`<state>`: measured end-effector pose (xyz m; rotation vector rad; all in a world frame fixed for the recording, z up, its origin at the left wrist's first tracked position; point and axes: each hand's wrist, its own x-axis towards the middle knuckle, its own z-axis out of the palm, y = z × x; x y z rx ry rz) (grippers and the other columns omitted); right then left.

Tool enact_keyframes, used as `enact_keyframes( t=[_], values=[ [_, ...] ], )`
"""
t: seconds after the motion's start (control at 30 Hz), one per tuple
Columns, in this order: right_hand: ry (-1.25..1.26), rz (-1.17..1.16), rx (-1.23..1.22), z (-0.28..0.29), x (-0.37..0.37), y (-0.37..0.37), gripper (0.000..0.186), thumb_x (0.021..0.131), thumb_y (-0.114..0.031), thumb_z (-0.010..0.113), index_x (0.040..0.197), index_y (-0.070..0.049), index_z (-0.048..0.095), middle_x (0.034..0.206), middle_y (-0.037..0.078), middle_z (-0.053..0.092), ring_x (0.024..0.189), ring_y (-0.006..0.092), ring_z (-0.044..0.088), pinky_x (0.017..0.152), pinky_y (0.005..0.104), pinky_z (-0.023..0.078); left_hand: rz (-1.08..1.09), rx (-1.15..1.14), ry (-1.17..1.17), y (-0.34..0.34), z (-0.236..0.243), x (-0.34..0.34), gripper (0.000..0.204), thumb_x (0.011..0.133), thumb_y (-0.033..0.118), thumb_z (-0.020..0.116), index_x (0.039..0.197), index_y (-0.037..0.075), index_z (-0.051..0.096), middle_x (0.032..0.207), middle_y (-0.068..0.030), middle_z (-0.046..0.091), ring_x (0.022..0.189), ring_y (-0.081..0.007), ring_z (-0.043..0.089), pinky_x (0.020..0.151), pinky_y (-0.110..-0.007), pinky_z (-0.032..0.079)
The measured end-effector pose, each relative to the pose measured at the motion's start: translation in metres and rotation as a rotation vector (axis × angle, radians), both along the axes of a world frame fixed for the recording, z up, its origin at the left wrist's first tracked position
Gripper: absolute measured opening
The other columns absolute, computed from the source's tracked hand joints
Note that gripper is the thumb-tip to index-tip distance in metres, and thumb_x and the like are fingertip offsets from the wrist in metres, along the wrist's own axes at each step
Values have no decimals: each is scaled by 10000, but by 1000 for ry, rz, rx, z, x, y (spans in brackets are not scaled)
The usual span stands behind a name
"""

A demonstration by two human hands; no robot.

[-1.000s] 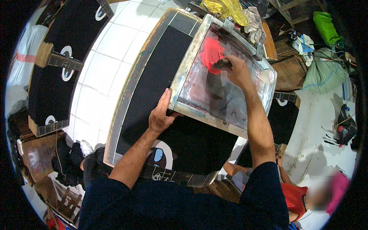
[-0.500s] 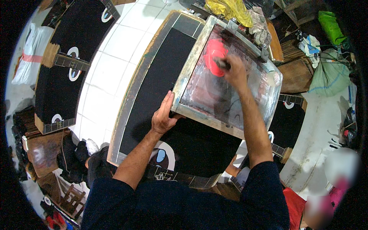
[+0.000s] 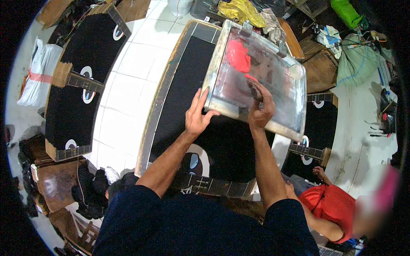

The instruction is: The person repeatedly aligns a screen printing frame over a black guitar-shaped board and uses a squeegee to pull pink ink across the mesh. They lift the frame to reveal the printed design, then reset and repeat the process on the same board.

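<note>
A hinged screen-printing frame [image 3: 216, 64] lies over a black board [image 3: 190, 72] with a white-and-blue eye shape [image 3: 194, 164] printed on its near part. My left hand [image 3: 197, 115] grips the frame's near-left corner, fingers along the side rail and thumb at the near rail. My right hand [image 3: 261, 109] holds a small dark squeegee [image 3: 255, 89] on the mesh, close to the near rail. Thick red ink [image 3: 238, 56] sits in a blob on the far left of the mesh, and a short red streak shows at the squeegee's far edge.
More black boards [image 3: 68, 113] with eye prints stand at the left and others [image 3: 318, 123] at the right. A yellow cloth [image 3: 241, 12] lies behind the frame. A person in red [image 3: 329, 209] is close at the lower right. A white bucket [image 3: 180, 6] stands at the back.
My right hand has drawn the squeegee from the red ink toward the near rail. The left hand stays at the frame's corner, and the whole view has shifted slightly.
</note>
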<state>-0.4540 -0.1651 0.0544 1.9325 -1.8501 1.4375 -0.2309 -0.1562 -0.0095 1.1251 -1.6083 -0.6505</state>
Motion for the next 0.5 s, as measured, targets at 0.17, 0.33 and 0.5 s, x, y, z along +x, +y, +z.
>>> enact_keyframes(
  t=[0.17, 0.33, 0.5],
  values=[
    [84, -73, -321, 89, -11, -34, 373, 1065, -405, 547, 1193, -94, 707, 1216, 155, 727, 1148, 360, 688, 974, 479, 521, 63, -124, 152, -41, 112, -22, 1013, 710, 84, 931, 1569, 54, 394, 1432, -230, 607, 1237, -318, 665, 1011, -399, 561],
    [157, -221, -208, 197, -35, -80, 346, 915, -255, 720, 1223, -100, 691, 1179, 184, 723, 1123, 359, 686, 958, 429, 520, -23, -138, 124, -90, 115, 50, 844, 822, 192, 898, 1509, -6, 451, 1286, -214, 687, 1026, -204, 745, 887, -331, 597],
    [232, -212, -206, 256, -35, -106, 262, 918, -139, 692, 1173, -80, 698, 1087, 186, 745, 1043, 365, 710, 902, 416, 540, 346, 451, -86, -40, -71, 228, 565, 933, 292, 773, 1313, -95, 615, 1140, -270, 733, 1019, -325, 743, 907, -401, 580]
  ],
)
